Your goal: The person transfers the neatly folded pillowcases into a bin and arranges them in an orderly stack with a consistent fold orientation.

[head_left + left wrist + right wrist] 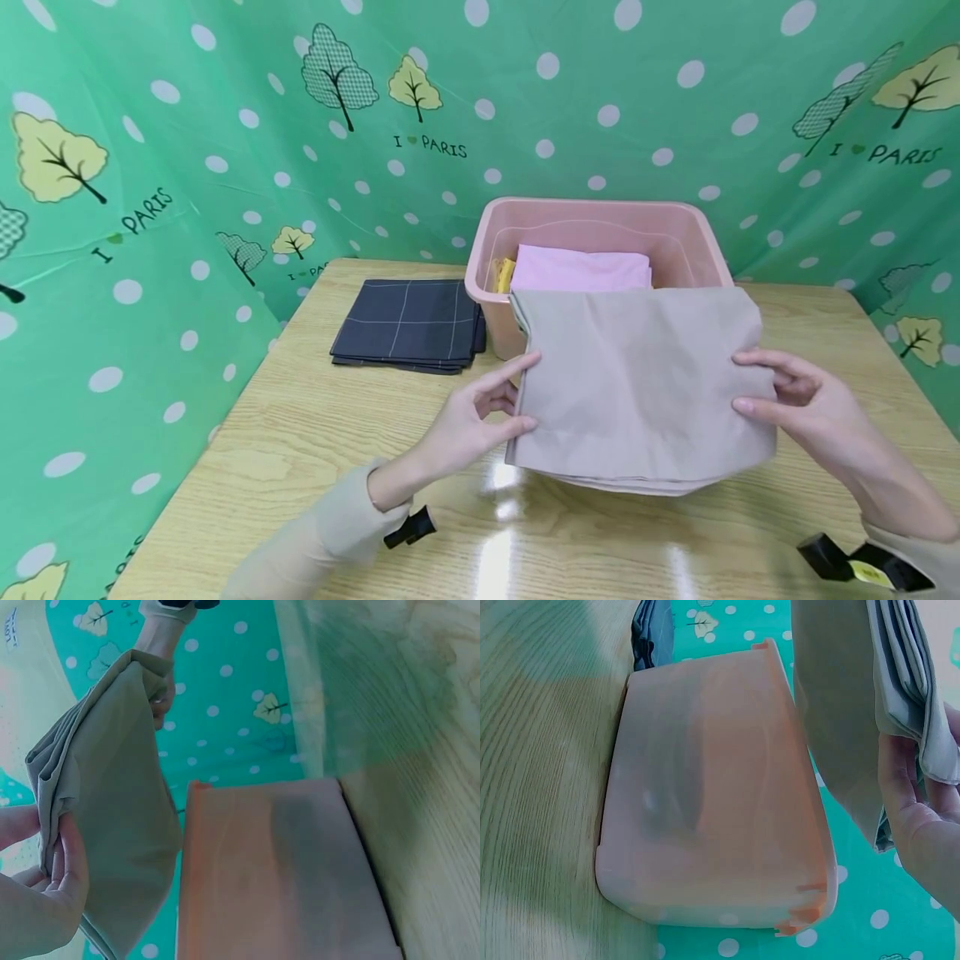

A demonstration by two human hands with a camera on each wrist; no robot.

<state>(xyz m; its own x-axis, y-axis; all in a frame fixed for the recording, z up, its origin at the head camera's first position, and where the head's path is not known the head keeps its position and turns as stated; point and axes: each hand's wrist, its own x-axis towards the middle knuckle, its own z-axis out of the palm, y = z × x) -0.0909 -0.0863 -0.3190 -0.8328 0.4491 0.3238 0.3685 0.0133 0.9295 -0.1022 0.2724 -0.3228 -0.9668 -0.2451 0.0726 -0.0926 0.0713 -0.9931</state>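
Observation:
A folded beige-grey cloth [645, 383], several layers thick, is held up between my two hands in front of the pink plastic bin [600, 218]. My left hand [465, 421] grips its left edge, thumb on the near face. At the opposite edge, my right hand [817, 408] grips it the same way. Both wrist views show the stacked folds of the cloth [124, 795] pinched between fingers and thumb, raised off the table beside the bin wall [705, 795]. Inside the bin lies a folded pink cloth [581, 268], with a bit of yellow fabric [505, 275] at its left.
A dark navy folded cloth with thin white check lines [408, 321] lies on the wooden table [285, 467], left of the bin. Behind the table hangs a green dotted curtain [525, 108] printed with trees; it also runs along the left side.

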